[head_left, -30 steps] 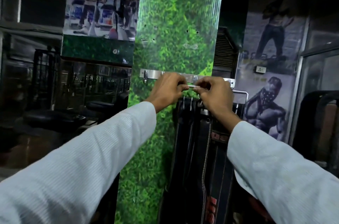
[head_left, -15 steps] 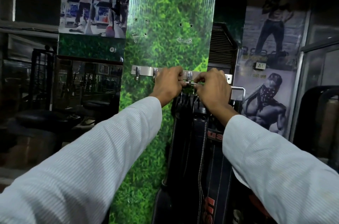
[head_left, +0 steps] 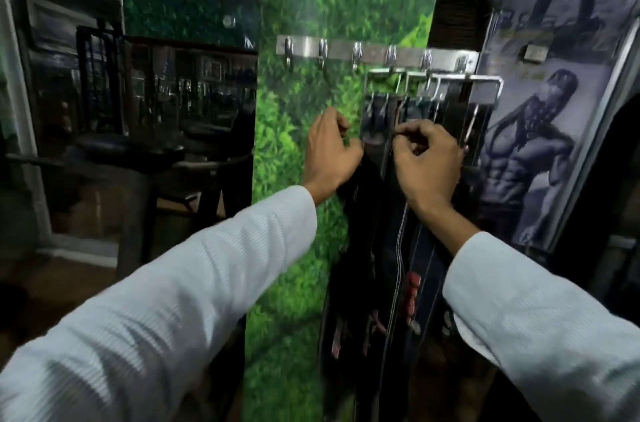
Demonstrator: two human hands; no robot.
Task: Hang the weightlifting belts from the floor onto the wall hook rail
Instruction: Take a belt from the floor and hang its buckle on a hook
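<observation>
Both hands [head_left: 330, 151] [head_left: 427, 162] have dropped below the rail [head_left: 374, 49], gripping hung belts [head_left: 398, 231].

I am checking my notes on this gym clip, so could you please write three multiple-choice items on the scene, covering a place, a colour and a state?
1. Where do the belts hang on the hook rail?
A. left end
B. right part
C. whole length

2. What colour are the sleeves?
A. white
B. red
C. black

3. What state are the leftmost hooks in?
A. loaded with belts
B. bare
C. broken off

Answers:
1 B, the buckles hang under the rail's right part.
2 A, both forearms wear white ribbed cloth.
3 B, nothing hangs from them, and the left hand and right hand are lower, at the belts.
</observation>
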